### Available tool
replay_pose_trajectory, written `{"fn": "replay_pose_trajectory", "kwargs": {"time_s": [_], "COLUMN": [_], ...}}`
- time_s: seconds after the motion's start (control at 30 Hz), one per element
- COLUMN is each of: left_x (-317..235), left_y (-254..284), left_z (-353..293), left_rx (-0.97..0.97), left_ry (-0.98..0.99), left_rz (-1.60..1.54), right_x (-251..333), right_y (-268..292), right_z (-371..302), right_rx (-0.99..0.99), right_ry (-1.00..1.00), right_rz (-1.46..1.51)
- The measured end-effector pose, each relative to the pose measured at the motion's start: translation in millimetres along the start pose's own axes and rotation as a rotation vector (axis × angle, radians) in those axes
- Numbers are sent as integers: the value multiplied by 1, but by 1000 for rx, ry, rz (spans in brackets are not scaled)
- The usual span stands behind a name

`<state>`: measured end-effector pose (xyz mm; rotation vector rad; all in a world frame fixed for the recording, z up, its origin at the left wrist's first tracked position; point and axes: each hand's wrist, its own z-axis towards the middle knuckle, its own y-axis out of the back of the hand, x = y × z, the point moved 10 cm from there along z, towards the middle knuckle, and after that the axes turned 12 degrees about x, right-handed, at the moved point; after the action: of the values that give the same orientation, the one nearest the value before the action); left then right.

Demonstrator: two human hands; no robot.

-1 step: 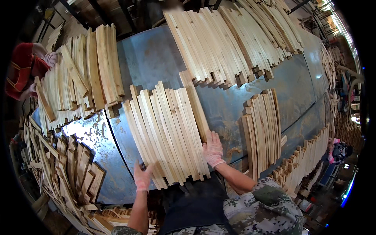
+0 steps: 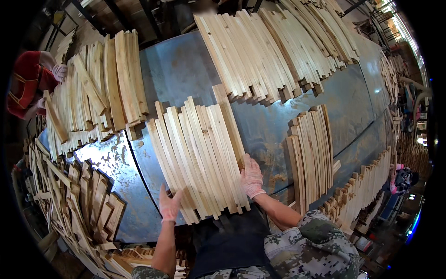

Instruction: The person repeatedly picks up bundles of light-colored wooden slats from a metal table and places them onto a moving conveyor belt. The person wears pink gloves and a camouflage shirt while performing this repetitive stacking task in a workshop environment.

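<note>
A row of pale wooden strips lies side by side on the metal table in front of me, their ends uneven. My left hand, in a pinkish-white glove, is at the lower left edge of this row with thumb and fingers apart, and a fingertip seems to touch the outermost strip. On the opposite side, my gloved right hand rests with fingers stretched out along the right edge, against a longer strip that sticks out beyond the others at the far end. Neither hand is wrapped round a strip.
A smaller bundle of strips lies to the right. Wide rows of strips cover the far side. At the left, a person in red handles another pile. Loose offcuts heap at the near left; metal table shows between.
My left hand, blurred before, is now sharper, with its thumb and fingers a little differently spread beside the row. My right hand has barely shifted; the strips look almost unchanged.
</note>
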<state>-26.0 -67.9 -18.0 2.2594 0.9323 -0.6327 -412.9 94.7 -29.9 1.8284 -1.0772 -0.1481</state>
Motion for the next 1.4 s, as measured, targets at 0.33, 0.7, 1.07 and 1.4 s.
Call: {"fn": "replay_pose_trajectory", "kwargs": {"time_s": [0.33, 0.7, 1.07, 1.4], "left_x": [-11, -25, -43, -28], "left_y": [-17, -10, -18, -10], "left_z": [28, 4, 3, 7], "left_rx": [-17, -130, -18, -104], "left_ry": [-70, -10, -38, -50], "left_rz": [132, 187, 98, 166], "right_x": [23, 75, 117, 96], "right_y": [28, 142, 187, 185], "right_z": [29, 95, 238, 199], "right_rx": [526, -117, -56, -31], "right_ry": [100, 220, -343, -302], "right_rz": [647, 36, -78, -76]}}
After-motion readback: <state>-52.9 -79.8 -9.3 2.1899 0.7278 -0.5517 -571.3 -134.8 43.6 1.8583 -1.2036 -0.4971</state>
